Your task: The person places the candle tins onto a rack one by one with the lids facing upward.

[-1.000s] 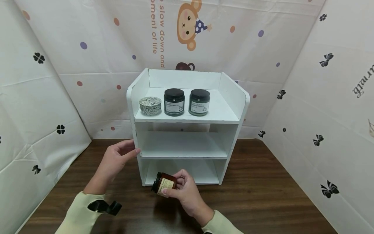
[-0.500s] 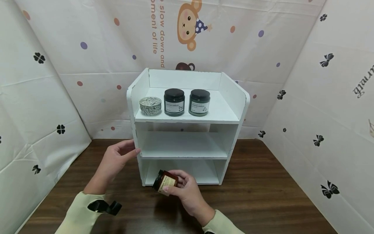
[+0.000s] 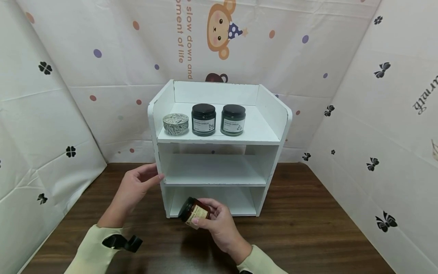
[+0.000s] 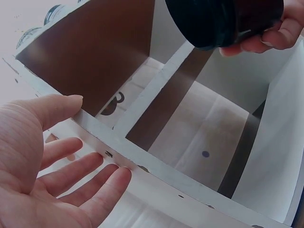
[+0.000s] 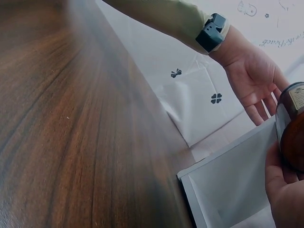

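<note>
My right hand (image 3: 219,224) grips an amber glass candle jar (image 3: 197,213) with a black lid and a cream label, thumb on the label side. The jar is tilted, lid to the upper left, and held off the table in front of the bottom shelf. Its dark lid (image 4: 209,23) shows large in the left wrist view. My left hand (image 3: 135,186) rests at the left side panel of the white shelf unit (image 3: 219,141). In the left wrist view its thumb lies at the panel's front edge, with the other fingers loosely extended along the outside.
On the top shelf stand a patterned round tin (image 3: 176,124) and two dark-lidded candle jars, one in the middle (image 3: 203,120) and one to the right (image 3: 233,120). The unit stands on a dark wooden table (image 3: 308,220), with printed white cloth (image 3: 116,114) behind and at both sides.
My right hand has turned the amber jar a little, its lid end rising slightly and facing more toward the head camera. The left hand and shelf unit have not moved.
</note>
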A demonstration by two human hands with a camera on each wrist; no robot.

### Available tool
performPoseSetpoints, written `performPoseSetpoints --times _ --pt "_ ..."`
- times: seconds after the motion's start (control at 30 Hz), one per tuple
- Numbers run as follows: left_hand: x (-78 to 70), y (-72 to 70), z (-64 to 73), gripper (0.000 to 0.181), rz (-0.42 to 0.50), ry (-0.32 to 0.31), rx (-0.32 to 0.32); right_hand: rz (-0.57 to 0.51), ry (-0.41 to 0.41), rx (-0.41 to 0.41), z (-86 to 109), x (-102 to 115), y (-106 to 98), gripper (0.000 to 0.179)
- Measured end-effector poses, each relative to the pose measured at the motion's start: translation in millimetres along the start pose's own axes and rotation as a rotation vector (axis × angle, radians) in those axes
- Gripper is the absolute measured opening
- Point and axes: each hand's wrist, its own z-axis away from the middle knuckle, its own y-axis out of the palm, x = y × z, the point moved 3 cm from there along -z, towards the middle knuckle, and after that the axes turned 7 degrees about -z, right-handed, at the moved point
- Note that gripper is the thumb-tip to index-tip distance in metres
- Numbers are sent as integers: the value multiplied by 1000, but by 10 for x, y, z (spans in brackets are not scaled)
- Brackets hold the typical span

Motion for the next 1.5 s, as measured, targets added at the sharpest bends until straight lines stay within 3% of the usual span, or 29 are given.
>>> performPoseSetpoints --times 0.7,1.5 --pt "-13 11 -9 63 -3 30 -16 -44 -86 106 -14 21 -12 48" --pt "-5 10 0 61 -21 20 -26 -5 -196 121 3 112 -21 56"
